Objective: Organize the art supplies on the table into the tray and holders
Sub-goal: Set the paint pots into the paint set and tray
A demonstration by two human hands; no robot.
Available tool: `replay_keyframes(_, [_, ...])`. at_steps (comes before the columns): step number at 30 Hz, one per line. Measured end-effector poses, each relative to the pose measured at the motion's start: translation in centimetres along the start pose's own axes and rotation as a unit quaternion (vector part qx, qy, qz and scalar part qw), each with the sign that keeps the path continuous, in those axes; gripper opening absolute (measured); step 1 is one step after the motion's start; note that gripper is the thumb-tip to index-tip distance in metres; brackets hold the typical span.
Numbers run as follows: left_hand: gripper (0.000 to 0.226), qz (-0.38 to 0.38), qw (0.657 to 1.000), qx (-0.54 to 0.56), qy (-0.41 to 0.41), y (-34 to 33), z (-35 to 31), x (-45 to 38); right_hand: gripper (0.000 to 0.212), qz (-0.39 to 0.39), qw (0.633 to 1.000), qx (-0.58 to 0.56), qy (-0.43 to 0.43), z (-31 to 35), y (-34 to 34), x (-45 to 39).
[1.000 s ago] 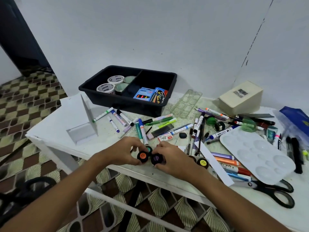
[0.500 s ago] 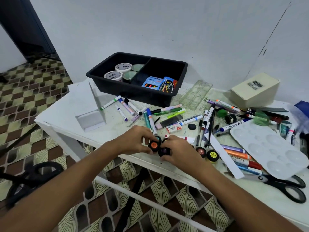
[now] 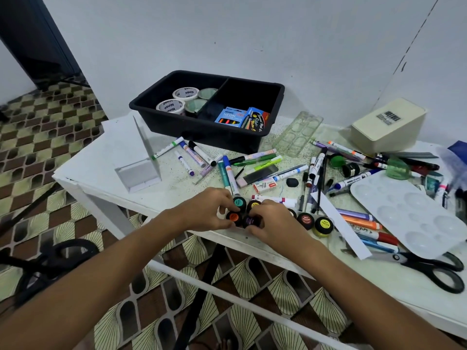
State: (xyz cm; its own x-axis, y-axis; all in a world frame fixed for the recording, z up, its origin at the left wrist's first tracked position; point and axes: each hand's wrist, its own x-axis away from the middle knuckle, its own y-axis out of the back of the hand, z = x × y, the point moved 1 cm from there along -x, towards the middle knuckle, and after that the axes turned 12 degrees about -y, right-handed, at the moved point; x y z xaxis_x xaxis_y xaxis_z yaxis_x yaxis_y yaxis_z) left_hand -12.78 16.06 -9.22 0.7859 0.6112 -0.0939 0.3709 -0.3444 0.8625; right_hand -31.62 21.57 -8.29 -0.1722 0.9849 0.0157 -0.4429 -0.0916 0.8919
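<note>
Near the table's front edge, several small black paint pots sit bunched together: orange-lidded (image 3: pixel 233 217), purple-lidded (image 3: pixel 251 221), teal-lidded (image 3: pixel 238 202) and yellow-lidded (image 3: pixel 254 204). My left hand (image 3: pixel 206 209) curls round the orange and teal pots from the left. My right hand (image 3: pixel 274 221) curls round the purple and yellow pots from the right. A red-lidded pot (image 3: pixel 305 220) and another yellow-lidded pot (image 3: pixel 324 224) stand free to the right. The black two-compartment tray (image 3: pixel 276 102) at the back holds tape rolls (image 3: pixel 185 93) and marker boxes (image 3: pixel 231 117).
Markers and pens (image 3: pixel 227 173) lie scattered across the table's middle. A white paint palette (image 3: pixel 409 213) and black scissors (image 3: pixel 439 270) lie at right. A cream box (image 3: pixel 386 125) and a clear palette (image 3: pixel 299 133) sit at the back. A clear acrylic stand (image 3: pixel 141 157) rests at left.
Both hands stay closed round the cluster of pots at the front edge. The teal and yellow pots now show between the hands. The camera view has shifted.
</note>
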Motion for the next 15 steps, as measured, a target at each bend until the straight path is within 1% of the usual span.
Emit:
replay_keyframes(4, [0.027, -0.018, 1.000, -0.004, -0.001, 0.15, 0.10, 0.21, 0.020, -0.013, 1.000, -0.001, -0.013, 0.20, -0.13, 0.02])
replay_keyframes(11, [0.026, -0.021, 1.000, 0.003, -0.008, 0.14, 0.28, 0.16, 0.017, -0.027, 0.999, 0.005, -0.022, 0.74, -0.36, 0.06])
replay_keyframes(15, [0.025, -0.021, 1.000, 0.011, -0.004, 0.27, 0.29, 0.06, 0.019, -0.014, 0.999, -0.012, -0.043, 0.36, -0.19, -0.28])
